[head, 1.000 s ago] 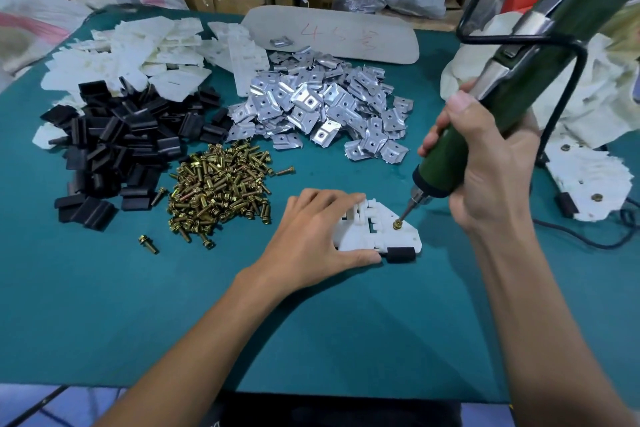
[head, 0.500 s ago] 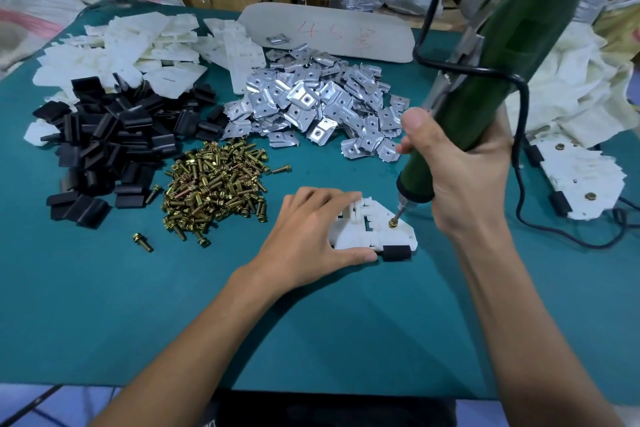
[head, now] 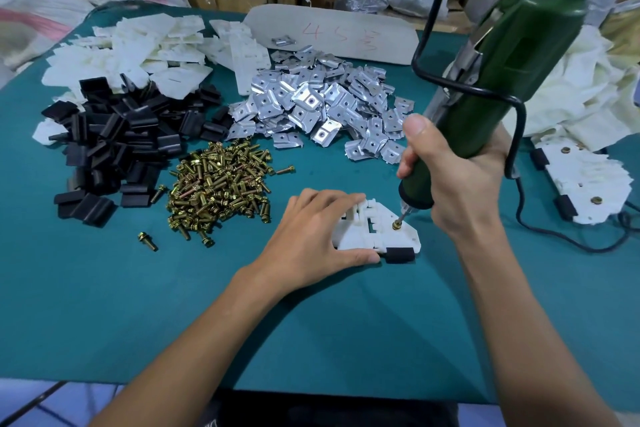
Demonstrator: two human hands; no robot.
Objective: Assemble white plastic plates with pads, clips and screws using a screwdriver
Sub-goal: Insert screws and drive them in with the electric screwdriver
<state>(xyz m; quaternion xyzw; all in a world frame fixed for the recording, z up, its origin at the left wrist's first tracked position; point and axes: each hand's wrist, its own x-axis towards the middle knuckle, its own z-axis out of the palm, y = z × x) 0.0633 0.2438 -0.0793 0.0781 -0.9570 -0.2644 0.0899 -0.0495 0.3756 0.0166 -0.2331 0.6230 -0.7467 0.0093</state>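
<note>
pinning the white plate [head: 363,239] under the flat, open left hand [head: 311,229] against spinning while gripping the screwdriver [head: 485,97] in the curled right hand [head: 460,180], driving the screw [head: 396,225] at the plate's 3 o'clock.

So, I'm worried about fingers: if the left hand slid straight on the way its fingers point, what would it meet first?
Probably the screwdriver bit sitting on the screw, just past the left hand on the white plate; depth is unclear.

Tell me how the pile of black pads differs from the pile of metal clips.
The black pads are matte and dark; the metal clips are shiny silver. The clips have a centre hole; the pads show none. The pads lie left of the clips. Both are loose heaps on the teal table.
</note>
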